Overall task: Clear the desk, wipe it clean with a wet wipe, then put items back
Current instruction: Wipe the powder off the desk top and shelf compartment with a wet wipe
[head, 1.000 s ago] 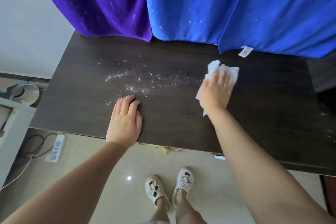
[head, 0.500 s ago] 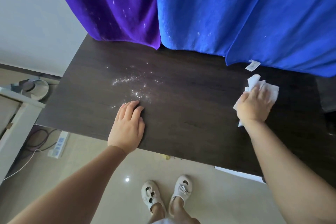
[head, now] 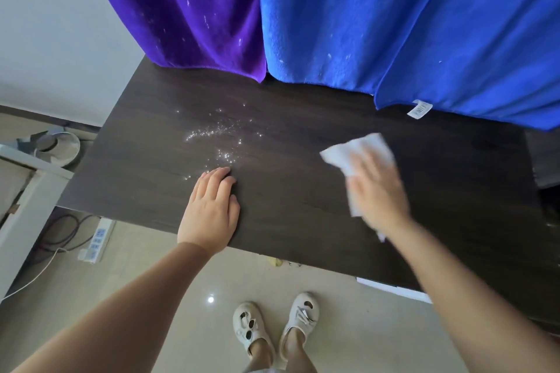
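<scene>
Right grip (head: 377, 191), blurred, presses flat with straight fingers on a crumpled white wet wipe (head: 357, 151) against the dark wood-grain tabletop (head: 303, 191), right of centre. Left grip (head: 210, 209) lies flat, fingers straight, near the front edge, just below a scatter of glinting specks (head: 218, 136). Plush purple cloth (head: 194, 9) and blue cloth (head: 394, 24) hang behind.

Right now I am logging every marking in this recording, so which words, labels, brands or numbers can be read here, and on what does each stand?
No text reads clearly.
Small white sewn-in tag on the hanging blue plush cloth: dark printed marks, too small and blurred to read.
White power strip on the tiled floor: no legible marking.
White wet wipe under the right hand: no print visible.
</scene>
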Demonstrator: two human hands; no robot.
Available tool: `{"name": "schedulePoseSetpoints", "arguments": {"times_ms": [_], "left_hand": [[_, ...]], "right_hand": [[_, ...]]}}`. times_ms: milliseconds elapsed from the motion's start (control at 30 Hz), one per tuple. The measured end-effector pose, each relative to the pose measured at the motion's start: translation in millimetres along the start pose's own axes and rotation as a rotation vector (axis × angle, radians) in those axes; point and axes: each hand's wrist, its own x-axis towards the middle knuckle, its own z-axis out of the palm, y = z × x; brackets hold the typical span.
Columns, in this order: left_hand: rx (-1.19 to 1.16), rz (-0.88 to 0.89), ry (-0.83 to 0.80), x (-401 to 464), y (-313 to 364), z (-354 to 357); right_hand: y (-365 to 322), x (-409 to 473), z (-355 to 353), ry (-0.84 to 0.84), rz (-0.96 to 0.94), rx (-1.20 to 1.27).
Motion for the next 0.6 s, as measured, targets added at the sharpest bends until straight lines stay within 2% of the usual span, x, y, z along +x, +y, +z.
{"name": "schedulePoseSetpoints", "arguments": {"times_ms": [67, 133, 167, 200, 267, 400, 500, 533, 600], "left_hand": [[0.000, 0.002, -0.001, 0, 0, 0], [0.000, 0.002, -0.004, 1, 0, 0], [-0.002, 0.002, -0.004, 1, 0, 0], [-0.005, 0.004, -0.003, 1, 0, 0], [-0.006, 0.008, -0.002, 1, -1, -1], [0.001, 0.006, -0.002, 1, 0, -1], [-0.003, 0.007, 0.003, 1, 1, -1], [-0.002, 0.006, 0.003, 1, 1, -2], [0.002, 0.004, -0.004, 1, 1, -2]], "right_hand": [[48, -4, -9, 0.065, 0.454, 0.023], [59, 10, -14, 0.060, 0.924, 0.093], [50, 27, -19, 0.026, 1.064, 0.124], [37, 47, -18, -0.001, 1.102, 0.151], [-1, 86, -12, -0.016, 0.914, 0.174], [-101, 118, 3, -0.076, 0.236, 0.176], [-110, 97, -1, -0.224, -0.139, 0.139], [-93, 89, -2, -0.229, -0.163, 0.131], [-44, 69, -3, -0.155, 0.005, 0.127]]}}
